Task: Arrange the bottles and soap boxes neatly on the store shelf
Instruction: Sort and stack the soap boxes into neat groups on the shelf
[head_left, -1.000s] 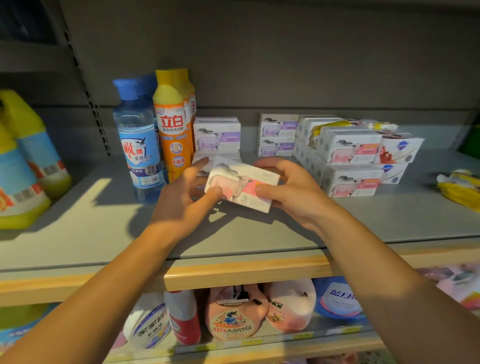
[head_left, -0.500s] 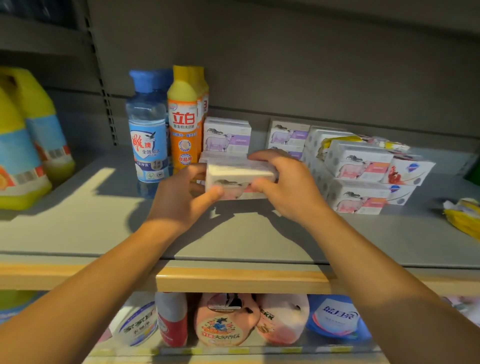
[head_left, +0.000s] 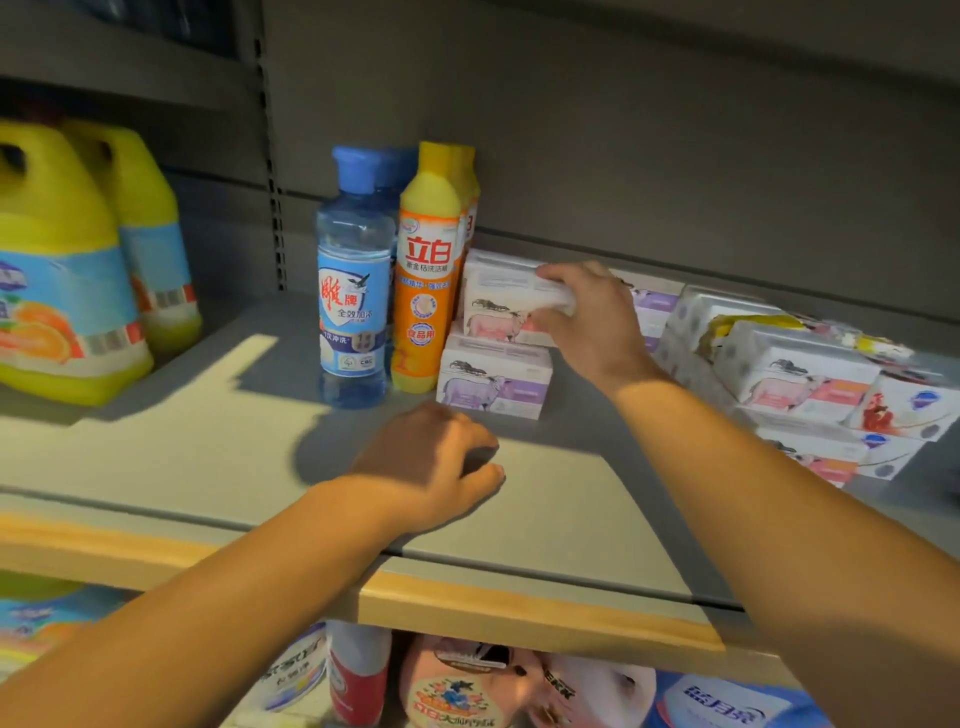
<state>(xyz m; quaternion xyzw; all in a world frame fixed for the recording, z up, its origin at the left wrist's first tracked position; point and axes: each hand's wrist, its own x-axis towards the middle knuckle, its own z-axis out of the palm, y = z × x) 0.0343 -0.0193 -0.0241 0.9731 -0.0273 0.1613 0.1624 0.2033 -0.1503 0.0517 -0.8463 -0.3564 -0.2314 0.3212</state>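
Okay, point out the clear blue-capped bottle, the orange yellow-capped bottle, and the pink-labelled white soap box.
clear blue-capped bottle (head_left: 354, 291): head view, label.
orange yellow-capped bottle (head_left: 427, 291): head view, label.
pink-labelled white soap box (head_left: 501, 306): head view, front face.

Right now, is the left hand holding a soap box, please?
No, the left hand rests empty on the shelf; only the right hand grips a soap box.

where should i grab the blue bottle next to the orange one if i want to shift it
Take the blue bottle around its labelled middle, coming from the front-left. It stands upright and its body narrows there, so fingers wrap easily. The orange bottle stands close against its right side and another blue bottle sits behind, but the shelf to its left and front is open.
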